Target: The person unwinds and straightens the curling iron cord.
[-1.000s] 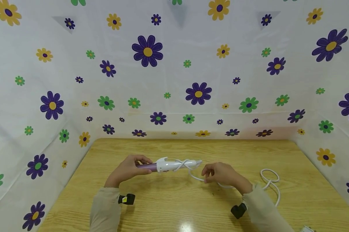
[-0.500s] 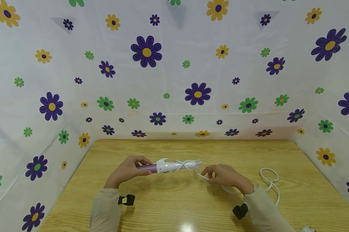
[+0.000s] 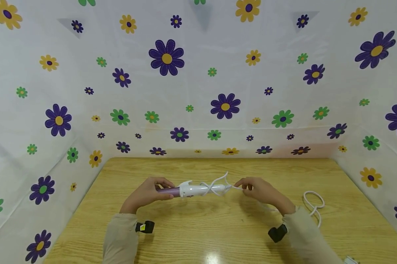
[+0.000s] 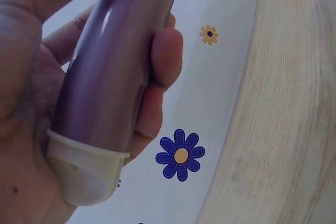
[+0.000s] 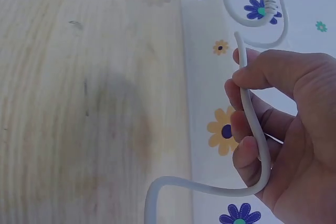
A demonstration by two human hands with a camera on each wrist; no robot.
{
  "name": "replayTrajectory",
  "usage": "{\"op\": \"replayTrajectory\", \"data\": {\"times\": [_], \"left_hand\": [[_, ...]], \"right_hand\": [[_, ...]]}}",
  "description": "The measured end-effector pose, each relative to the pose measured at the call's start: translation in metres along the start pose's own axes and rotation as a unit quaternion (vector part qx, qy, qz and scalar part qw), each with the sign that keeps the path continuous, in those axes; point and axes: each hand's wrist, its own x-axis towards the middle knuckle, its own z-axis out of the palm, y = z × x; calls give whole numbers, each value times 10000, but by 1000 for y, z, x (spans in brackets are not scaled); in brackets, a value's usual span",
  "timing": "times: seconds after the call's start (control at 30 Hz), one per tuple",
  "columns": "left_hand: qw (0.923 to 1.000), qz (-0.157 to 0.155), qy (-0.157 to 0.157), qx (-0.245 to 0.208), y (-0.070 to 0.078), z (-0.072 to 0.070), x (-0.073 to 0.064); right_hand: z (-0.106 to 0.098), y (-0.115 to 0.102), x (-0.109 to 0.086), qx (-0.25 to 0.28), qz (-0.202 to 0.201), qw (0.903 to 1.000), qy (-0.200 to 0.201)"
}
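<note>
Above the table, a curling iron point(image 3: 198, 190) lies level between the hands, with a purple barrel and a white handle. My left hand point(image 3: 149, 192) grips its barrel; in the left wrist view the fingers curl round the purple barrel point(image 4: 115, 61), near a pale end cap point(image 4: 86, 174). The white cord point(image 3: 215, 183) crosses over the handle and loops out behind it. My right hand point(image 3: 259, 189), just past the handle's tail end, pinches the cord. In the right wrist view the cord point(image 5: 252, 119) runs between thumb and fingers and across the palm.
More of the cord lies in a loop point(image 3: 322, 203) on the wooden table point(image 3: 192, 234), right of the right forearm. A pale object point(image 3: 350, 260), cut off by the frame, sits at the bottom right. A flower-print sheet point(image 3: 192, 88) encloses the back and sides.
My right hand has moved slightly right and up with the cord, and a loop of cord now rises behind the handle. The loop on the table has shifted right. My left hand keeps its hold.
</note>
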Motion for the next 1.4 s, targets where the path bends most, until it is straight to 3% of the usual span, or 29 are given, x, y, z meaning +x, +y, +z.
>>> {"op": "replayTrajectory", "data": {"times": [0.33, 0.63, 0.93, 1.4], "left_hand": [[10000, 4, 3, 96, 0, 0, 1], [9991, -112, 273, 295, -3, -1, -1], [9983, -270, 478, 185, 0, -5, -4], [9969, -400, 664, 121, 1, -9, -7]], "right_hand": [[-14, -5, -6, 424, -12, 9987, 300], [-31, -9, -33, 443, -187, 9983, 326], [-45, 6, -54, 519, -261, 9978, 307], [-29, 41, -54, 558, 147, 9983, 61]]}}
